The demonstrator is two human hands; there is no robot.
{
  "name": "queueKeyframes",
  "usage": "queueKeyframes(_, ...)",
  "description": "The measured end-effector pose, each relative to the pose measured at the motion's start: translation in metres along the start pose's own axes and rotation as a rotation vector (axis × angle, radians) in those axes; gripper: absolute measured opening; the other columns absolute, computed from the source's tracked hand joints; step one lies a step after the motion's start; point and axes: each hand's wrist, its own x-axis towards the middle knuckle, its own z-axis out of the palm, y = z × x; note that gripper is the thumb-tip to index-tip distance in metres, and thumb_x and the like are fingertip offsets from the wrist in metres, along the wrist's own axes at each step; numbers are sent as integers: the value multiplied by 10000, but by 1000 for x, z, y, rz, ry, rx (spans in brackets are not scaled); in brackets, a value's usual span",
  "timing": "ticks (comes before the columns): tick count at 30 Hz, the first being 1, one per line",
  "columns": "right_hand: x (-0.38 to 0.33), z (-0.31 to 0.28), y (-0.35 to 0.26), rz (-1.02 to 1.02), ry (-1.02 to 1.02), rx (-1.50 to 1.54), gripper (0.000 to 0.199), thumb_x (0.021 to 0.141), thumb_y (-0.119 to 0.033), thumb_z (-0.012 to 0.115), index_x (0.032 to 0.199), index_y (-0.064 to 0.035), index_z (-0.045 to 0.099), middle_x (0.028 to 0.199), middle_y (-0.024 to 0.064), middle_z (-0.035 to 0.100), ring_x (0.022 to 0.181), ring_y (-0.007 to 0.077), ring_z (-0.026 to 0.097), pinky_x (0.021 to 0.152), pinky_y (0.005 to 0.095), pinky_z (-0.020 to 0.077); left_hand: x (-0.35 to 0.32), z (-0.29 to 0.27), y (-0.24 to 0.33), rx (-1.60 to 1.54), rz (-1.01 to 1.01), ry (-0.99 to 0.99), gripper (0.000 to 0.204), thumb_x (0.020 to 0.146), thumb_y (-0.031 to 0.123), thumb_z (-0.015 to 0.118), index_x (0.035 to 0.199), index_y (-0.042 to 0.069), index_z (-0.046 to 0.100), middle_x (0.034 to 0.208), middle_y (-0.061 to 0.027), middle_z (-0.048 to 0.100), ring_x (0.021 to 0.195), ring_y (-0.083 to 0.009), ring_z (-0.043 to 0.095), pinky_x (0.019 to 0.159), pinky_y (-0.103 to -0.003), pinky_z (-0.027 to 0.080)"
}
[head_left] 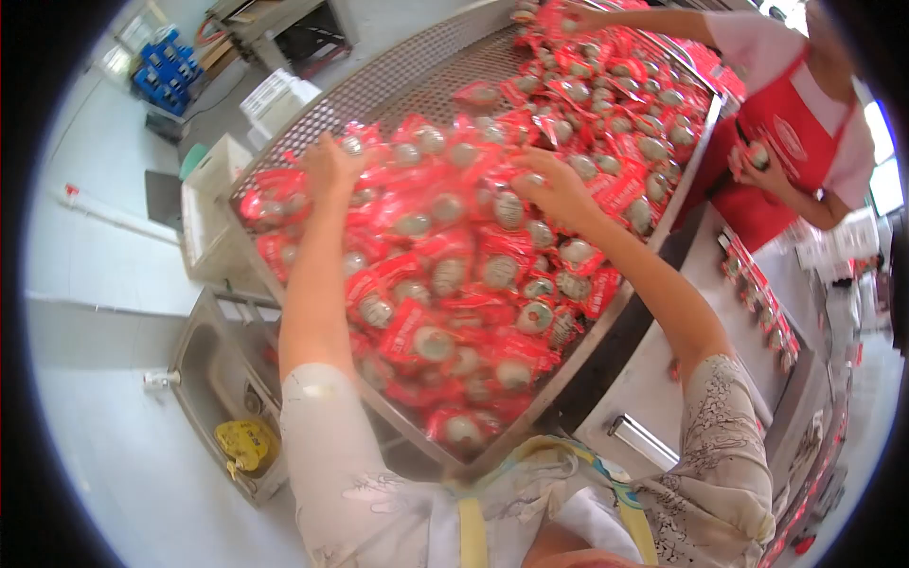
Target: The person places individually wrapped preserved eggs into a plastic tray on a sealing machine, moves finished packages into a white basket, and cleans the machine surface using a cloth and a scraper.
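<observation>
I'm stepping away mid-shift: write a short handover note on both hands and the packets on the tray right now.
Left hand: spread on the red packets near the tray's far left edge, grip unclear.
Right hand: resting on packets mid-tray, fingers curled, grip unclear.
Packets: heaped loose across the perforated metal tray, each showing a round pale item.
A co-worker in a red apron handles packets at the far end.
Done: nothing visibly sorted.
Left: the whole heap.

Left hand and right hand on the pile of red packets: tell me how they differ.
The left hand rests at the far left edge of the red packets, fingers over a packet; the right hand lies nearer the pile's middle. The left forearm runs almost straight up; the right slants in from the lower right. Both are bare and touching packets.
</observation>
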Motion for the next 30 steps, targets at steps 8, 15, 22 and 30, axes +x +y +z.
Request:
queueKeyframes(8,-249,-51,-5,269,422,-81,186,803,-124,657,979,-68,633,1231,126,529,1065,291,542,836,362,457,17,-20,36,63,667,91,676,842,513,529,1171,-77,506,1178,-292,516,1117,-405,483,952,-418,382)
queueKeyframes(15,-501,-62,16,708,703,-205,215,788,-84,671,999,-90,630,1235,116,513,1106,290,528,898,359,455,-23,39,84,-237,747,-669,557,945,441,378,1240,-16,495,1251,-193,515,1184,-307,467,994,-358,347)
queueKeyframes(22,-696,-108,83,1170,948,-832,765,665,-521,722,1264,-115,474,1289,224,414,1216,388,369,1012,451,313,-171,-25,242,-346,745,-383,556,943,457,392,1289,25,448,1272,-159,495,1157,-285,487,953,-365,382)
queueKeyframes(30,-645,-87,115,1330,901,-670,872,575,-687,674,1263,-193,469,1216,249,371,1128,409,384,1001,475,274,-503,31,308,-604,1190,-806,751,677,390,752,1271,50,443,1246,-168,473,1185,-325,427,1001,-407,343)
